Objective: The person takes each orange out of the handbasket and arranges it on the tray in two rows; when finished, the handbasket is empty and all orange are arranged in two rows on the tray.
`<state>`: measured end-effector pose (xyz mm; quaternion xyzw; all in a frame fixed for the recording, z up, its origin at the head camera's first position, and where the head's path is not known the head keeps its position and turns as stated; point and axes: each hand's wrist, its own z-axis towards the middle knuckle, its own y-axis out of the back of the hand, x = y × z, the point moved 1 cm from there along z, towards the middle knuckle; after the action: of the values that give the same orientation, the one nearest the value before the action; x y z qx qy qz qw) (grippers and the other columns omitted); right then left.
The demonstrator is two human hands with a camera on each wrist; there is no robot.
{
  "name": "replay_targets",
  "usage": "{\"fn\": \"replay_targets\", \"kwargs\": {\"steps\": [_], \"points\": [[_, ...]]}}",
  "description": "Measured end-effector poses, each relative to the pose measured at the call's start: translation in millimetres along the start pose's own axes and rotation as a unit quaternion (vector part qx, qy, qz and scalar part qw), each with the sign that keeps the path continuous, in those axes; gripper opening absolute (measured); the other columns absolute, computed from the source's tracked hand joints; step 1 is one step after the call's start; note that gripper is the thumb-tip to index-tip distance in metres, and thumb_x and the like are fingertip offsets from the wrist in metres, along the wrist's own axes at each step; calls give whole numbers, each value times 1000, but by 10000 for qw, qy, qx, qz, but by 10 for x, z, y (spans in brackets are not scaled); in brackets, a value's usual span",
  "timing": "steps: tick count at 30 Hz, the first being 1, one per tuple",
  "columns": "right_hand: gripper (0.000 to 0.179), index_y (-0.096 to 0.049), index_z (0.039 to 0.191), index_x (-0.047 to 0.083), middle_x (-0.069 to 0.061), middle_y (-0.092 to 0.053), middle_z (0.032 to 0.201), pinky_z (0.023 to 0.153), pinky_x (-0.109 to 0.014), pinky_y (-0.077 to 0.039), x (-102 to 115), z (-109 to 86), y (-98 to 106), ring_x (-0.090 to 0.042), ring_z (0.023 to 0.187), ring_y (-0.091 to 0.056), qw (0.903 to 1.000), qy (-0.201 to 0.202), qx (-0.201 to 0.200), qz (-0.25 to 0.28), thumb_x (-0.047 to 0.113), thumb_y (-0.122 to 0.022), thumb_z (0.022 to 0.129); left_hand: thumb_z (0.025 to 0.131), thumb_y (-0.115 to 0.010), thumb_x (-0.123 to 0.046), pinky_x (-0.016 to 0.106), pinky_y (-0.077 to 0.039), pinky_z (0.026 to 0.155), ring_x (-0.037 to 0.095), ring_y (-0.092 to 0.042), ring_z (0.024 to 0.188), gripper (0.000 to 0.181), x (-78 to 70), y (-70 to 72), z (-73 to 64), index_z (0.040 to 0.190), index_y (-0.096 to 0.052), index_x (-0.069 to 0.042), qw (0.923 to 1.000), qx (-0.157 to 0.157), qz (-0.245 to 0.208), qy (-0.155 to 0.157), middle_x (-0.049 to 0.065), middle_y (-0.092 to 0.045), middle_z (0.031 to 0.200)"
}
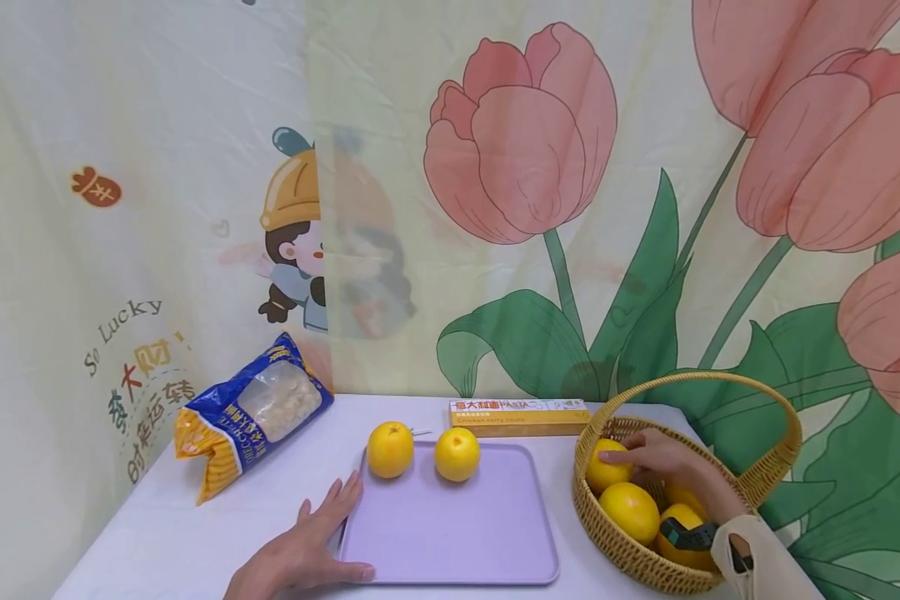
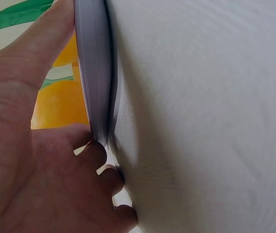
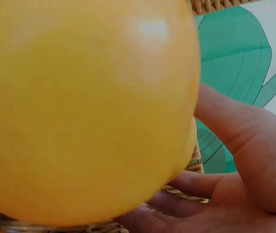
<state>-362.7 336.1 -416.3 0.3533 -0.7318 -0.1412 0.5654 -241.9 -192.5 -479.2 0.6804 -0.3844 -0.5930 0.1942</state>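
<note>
My left hand (image 1: 300,542) lies at the left edge of the lilac tray (image 1: 450,533), fingers spread along its side. In the left wrist view, the thumb touches the tray's rim (image 2: 96,73). Two oranges (image 1: 390,450) sit at the tray's far side. At the right, my right hand (image 1: 660,458) reaches into a wicker basket (image 1: 592,525) and grips an orange (image 1: 603,471) near its far left wall. More oranges (image 1: 630,512) lie beside and below that hand. A large near orange (image 3: 84,111) hides part of the fingers in the right wrist view.
A blue and yellow pasta bag (image 1: 262,408) leans at the back left. Behind the tray stands a pasta box (image 1: 521,418). The basket's tall handle (image 1: 776,450) arches over the right forearm. A printed curtain (image 1: 390,108) closes off the table's back.
</note>
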Motion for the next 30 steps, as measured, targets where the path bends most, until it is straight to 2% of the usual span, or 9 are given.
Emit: {"fn": "replay_targets", "kwargs": {"steps": [5,9,11,15,19,25,30], "points": [[60,-63,136,-12,-12,-71,111,86,-39,-60,43,-34,-38,-25,94,-62,9995,149,-281,-5,35,-79,100,70,-100,-48,74,2,127,52,-10,163,131,10,-5,-9,172,-26,-11,9999,-8,-33,-110,24,-18,177],[73,-56,145,-13,-22,-68,125,101,-56,-55,68,-95,-36,-32,107,-60,9976,285,-606,-150,34,-84,97,70,-100,-50,77,1,126,56,-9,161,131,5,-14,-10,172,-26,-13,10000,18,-66,7,26,-19,177],[77,-54,148,-12,-25,-66,132,103,-60,-54,78,-147,-26,-33,112,-61,9961,414,-761,-164,34,-86,95,70,-99,-51,79,-1,124,60,-8,159,131,-3,-18,-9,172,-27,-15,9999,12,-54,103,27,-19,176],[76,-51,153,-10,-26,-64,142,104,-49,-56,94,-272,-12,-32,117,-64,9918,1042,-731,88,25,-86,95,70,-99,-51,81,-2,123,64,-7,157,130,-2,-17,-16,172,-28,-16,9999,-7,26,163,29,-18,176],[76,-50,155,-7,-24,-65,145,100,-36,-56,124,-393,-8,-27,118,-65,9841,1600,-691,335,19,-86,94,70,-99,-50,80,-2,123,62,-8,158,130,-7,-3,-22,172,-28,-14,9999,-1,0,128,29,-18,175],[78,-50,156,-2,-23,-62,148,94,-30,-59,203,-613,-22,-19,115,-65,9770,1840,-1001,400,19,-88,91,70,-99,-50,79,-1,124,61,-9,159,130,-20,10,-19,172,-27,-13,9999,2,19,102,29,-19,175],[77,-51,155,-3,-25,-59,150,93,-24,-59,250,-779,-37,-4,114,-65,9693,2150,-1118,417,14,-89,90,71,-98,-51,78,0,125,58,-9,160,130,-23,2,-2,172,-27,-13,9999,86,24,146,29,-18,176]]}}
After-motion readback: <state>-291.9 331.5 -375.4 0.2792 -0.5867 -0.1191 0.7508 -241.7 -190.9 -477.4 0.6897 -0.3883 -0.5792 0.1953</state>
